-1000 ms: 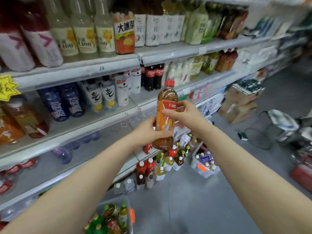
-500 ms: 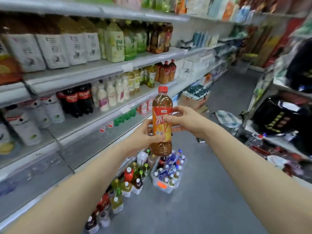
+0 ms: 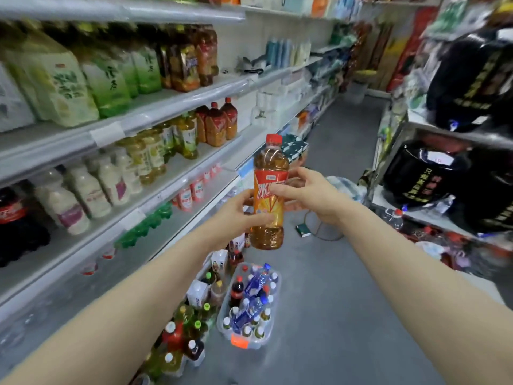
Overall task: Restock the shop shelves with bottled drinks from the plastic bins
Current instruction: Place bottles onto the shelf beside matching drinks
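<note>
Bin of clear plastic (image 3: 261, 343), full of mixed bottles, is sitting on the grey floor (image 3: 319, 301) nearest me, beneath my arms. I am holding an amber red-capped plastic bottle with an orange label (image 3: 273, 208) upright in mid-air. My left hand (image 3: 236, 211) is curling its fingers round the lower label, and my right hand (image 3: 313, 195) is pinching higher up with its fingertips. Far left, matching bottles (image 3: 219, 126) are standing on a white shelf (image 3: 211, 157).

Both forearms (image 3: 138, 315) seem bare, as do the left hand (image 3: 236, 215) and right hand (image 3: 311, 195).

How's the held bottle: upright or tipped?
Upright: the bottle has its red cap on top; left hand and right hand grip it.
</note>
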`<state>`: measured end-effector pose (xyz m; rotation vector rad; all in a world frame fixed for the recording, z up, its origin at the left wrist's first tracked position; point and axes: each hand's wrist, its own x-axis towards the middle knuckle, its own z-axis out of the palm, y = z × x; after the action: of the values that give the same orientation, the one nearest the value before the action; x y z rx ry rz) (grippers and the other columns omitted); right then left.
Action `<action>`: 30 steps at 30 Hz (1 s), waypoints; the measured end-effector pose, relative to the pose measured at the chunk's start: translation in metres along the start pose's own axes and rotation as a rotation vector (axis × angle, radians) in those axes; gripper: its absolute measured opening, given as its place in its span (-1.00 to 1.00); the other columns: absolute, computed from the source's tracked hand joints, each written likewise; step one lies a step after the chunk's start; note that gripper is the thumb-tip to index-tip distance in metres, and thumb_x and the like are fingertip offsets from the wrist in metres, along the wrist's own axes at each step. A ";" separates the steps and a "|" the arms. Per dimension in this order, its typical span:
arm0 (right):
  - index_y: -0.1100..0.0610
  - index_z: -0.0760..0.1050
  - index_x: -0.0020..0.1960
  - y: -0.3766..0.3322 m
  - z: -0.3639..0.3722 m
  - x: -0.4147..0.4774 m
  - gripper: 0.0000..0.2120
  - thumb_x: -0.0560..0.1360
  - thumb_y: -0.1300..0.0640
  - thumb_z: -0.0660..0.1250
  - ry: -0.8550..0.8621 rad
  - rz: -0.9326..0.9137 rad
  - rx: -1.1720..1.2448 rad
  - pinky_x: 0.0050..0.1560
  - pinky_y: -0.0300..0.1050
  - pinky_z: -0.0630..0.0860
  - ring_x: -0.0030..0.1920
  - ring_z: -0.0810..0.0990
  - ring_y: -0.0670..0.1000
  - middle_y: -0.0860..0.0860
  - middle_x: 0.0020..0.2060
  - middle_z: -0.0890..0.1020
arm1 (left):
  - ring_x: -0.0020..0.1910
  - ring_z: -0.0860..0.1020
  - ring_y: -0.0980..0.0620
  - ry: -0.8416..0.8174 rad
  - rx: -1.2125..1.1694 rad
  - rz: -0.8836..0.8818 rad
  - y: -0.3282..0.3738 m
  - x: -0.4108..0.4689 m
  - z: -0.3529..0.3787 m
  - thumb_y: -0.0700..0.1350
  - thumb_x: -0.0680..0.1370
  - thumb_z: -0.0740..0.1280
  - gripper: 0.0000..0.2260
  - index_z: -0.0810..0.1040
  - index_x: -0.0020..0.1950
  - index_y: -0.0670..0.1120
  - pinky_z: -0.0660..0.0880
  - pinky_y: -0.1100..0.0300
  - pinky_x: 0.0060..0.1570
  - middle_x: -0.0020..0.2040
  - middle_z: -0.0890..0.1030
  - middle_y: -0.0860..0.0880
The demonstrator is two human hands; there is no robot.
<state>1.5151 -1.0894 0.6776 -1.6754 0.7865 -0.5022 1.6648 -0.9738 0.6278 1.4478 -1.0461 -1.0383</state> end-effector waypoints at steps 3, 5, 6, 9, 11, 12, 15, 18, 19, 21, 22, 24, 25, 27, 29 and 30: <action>0.17 0.49 0.30 -0.002 -0.028 0.046 -0.60 0.51 0.14 0.47 -0.028 0.018 0.049 -0.14 -0.23 0.61 -0.03 0.72 -0.05 0.09 0.13 0.67 | 0.03 0.62 0.06 -0.027 0.003 0.027 0.013 0.056 -0.006 -0.22 0.49 0.47 -0.50 0.38 0.36 0.03 0.64 0.12 -0.04 0.22 0.54 -0.04; 0.11 0.54 0.24 -0.004 -0.045 0.074 -0.71 0.53 0.15 0.44 -0.035 0.013 0.068 -0.12 -0.25 0.61 -0.01 0.72 -0.05 0.05 0.11 0.69 | -0.01 0.62 0.12 -0.024 0.022 0.041 0.021 0.093 -0.009 -0.21 0.46 0.50 -0.46 0.37 0.36 0.02 0.63 0.14 -0.05 0.20 0.54 -0.02; 0.08 0.55 0.19 -0.004 -0.053 0.089 -0.76 0.54 0.16 0.43 -0.029 0.012 0.076 -0.11 -0.24 0.61 -0.01 0.72 -0.05 0.04 0.10 0.70 | -0.02 0.63 0.14 -0.022 0.039 0.047 0.025 0.112 -0.010 -0.21 0.44 0.52 -0.45 0.37 0.35 0.01 0.62 0.13 -0.04 0.18 0.54 -0.01; 0.07 0.57 0.17 -0.002 -0.079 0.131 -0.77 0.53 0.16 0.45 -0.012 0.003 0.080 0.01 -0.13 0.64 0.05 0.71 -0.01 0.04 0.08 0.71 | -0.07 0.63 0.14 0.002 0.055 0.055 0.035 0.162 -0.008 -0.22 0.41 0.55 -0.46 0.37 0.28 0.02 0.58 0.24 -0.15 0.10 0.55 0.01; 0.08 0.56 0.20 0.002 -0.095 0.161 -0.69 0.48 0.14 0.51 0.016 -0.006 0.062 0.10 -0.02 0.64 0.07 0.71 0.02 0.04 0.07 0.72 | -0.05 0.64 0.06 0.032 0.082 0.070 0.037 0.195 -0.002 -0.22 0.38 0.57 -0.44 0.38 0.26 0.02 0.59 0.18 -0.10 0.05 0.56 0.03; 0.09 0.55 0.23 0.004 -0.103 0.176 -0.62 0.45 0.13 0.54 0.039 -0.010 0.054 0.07 -0.02 0.65 0.05 0.72 0.02 0.04 0.07 0.72 | -0.02 0.64 0.01 0.047 0.102 0.079 0.038 0.212 0.001 -0.21 0.37 0.58 -0.43 0.38 0.26 0.01 0.59 0.12 -0.04 0.04 0.56 0.04; 0.13 0.49 0.28 0.013 -0.132 0.224 -0.48 0.39 0.10 0.60 0.092 -0.019 0.070 -0.08 -0.11 0.64 -0.01 0.73 0.00 0.05 0.06 0.71 | 0.02 0.64 -0.05 0.086 0.121 0.082 0.036 0.266 0.012 -0.20 0.35 0.59 -0.42 0.39 0.26 0.02 0.60 0.04 0.04 0.05 0.56 0.04; 0.15 0.46 0.29 0.023 -0.170 0.275 -0.45 0.38 0.12 0.60 0.081 -0.032 0.084 -0.07 -0.09 0.64 -0.02 0.73 0.01 0.07 0.06 0.70 | 0.06 0.63 -0.06 0.120 0.108 0.082 0.039 0.323 0.025 -0.19 0.36 0.59 -0.41 0.40 0.27 0.05 0.59 0.01 0.09 0.07 0.56 0.03; 0.15 0.46 0.29 0.025 -0.184 0.291 -0.45 0.39 0.12 0.60 0.065 -0.041 0.082 -0.10 -0.11 0.64 -0.03 0.73 0.00 0.07 0.06 0.70 | 0.07 0.63 -0.07 0.128 0.105 0.077 0.042 0.341 0.030 -0.19 0.36 0.59 -0.41 0.40 0.29 0.05 0.58 0.02 0.09 0.08 0.57 0.03; 0.14 0.46 0.31 0.024 -0.212 0.321 -0.44 0.39 0.14 0.60 0.025 -0.060 0.064 -0.17 -0.18 0.61 -0.03 0.73 0.00 0.06 0.06 0.70 | 0.10 0.62 -0.08 0.144 0.085 0.058 0.050 0.375 0.041 -0.21 0.38 0.58 -0.39 0.40 0.33 0.02 0.59 0.07 0.06 0.09 0.59 0.02; 0.14 0.47 0.31 0.022 -0.226 0.335 -0.44 0.39 0.14 0.60 0.004 -0.065 0.056 -0.20 -0.20 0.60 -0.03 0.72 0.00 0.07 0.06 0.70 | 0.11 0.62 -0.08 0.145 0.073 0.050 0.054 0.391 0.046 -0.23 0.38 0.57 -0.38 0.39 0.36 0.00 0.60 0.12 0.02 0.11 0.59 0.01; 0.13 0.48 0.30 0.019 -0.250 0.366 -0.44 0.37 0.11 0.61 -0.054 -0.081 0.023 -0.13 -0.14 0.64 0.00 0.72 0.01 0.07 0.07 0.70 | 0.11 0.63 -0.05 0.151 0.051 0.038 0.063 0.420 0.054 -0.25 0.39 0.56 -0.36 0.38 0.38 -0.01 0.61 0.18 -0.02 0.13 0.60 -0.02; 0.12 0.49 0.29 0.017 -0.261 0.383 -0.43 0.35 0.08 0.62 -0.083 -0.092 0.005 -0.03 -0.04 0.66 0.03 0.72 0.04 0.07 0.08 0.70 | 0.11 0.63 -0.04 0.165 0.047 0.040 0.067 0.434 0.056 -0.25 0.38 0.57 -0.36 0.38 0.37 0.00 0.62 0.16 0.02 0.15 0.60 -0.05; 0.11 0.50 0.28 0.009 -0.279 0.414 -0.44 0.35 0.06 0.62 -0.136 -0.103 -0.003 0.11 0.09 0.65 0.05 0.71 0.08 0.10 0.09 0.70 | 0.10 0.64 -0.04 0.214 0.048 0.047 0.076 0.458 0.056 -0.23 0.37 0.59 -0.37 0.41 0.33 0.07 0.60 0.03 0.11 0.15 0.61 -0.08; 0.12 0.50 0.27 0.000 -0.289 0.440 -0.52 0.41 0.11 0.57 -0.200 -0.116 0.017 0.13 0.06 0.65 0.06 0.71 0.08 0.11 0.10 0.69 | 0.09 0.64 -0.03 0.271 0.049 0.049 0.086 0.476 0.053 -0.22 0.37 0.58 -0.37 0.41 0.34 0.10 0.59 -0.01 0.13 0.13 0.62 -0.06; 0.10 0.50 0.25 -0.005 -0.292 0.450 -0.55 0.43 0.11 0.56 -0.220 -0.117 0.028 0.14 0.04 0.64 0.07 0.71 0.08 0.10 0.10 0.69 | 0.08 0.64 0.00 0.298 0.057 0.047 0.091 0.483 0.051 -0.22 0.38 0.57 -0.37 0.40 0.36 0.09 0.59 0.02 0.11 0.12 0.62 -0.04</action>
<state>1.6217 -1.6135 0.7188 -1.7226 0.5215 -0.3986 1.7289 -1.4613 0.6769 1.5614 -0.8942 -0.7362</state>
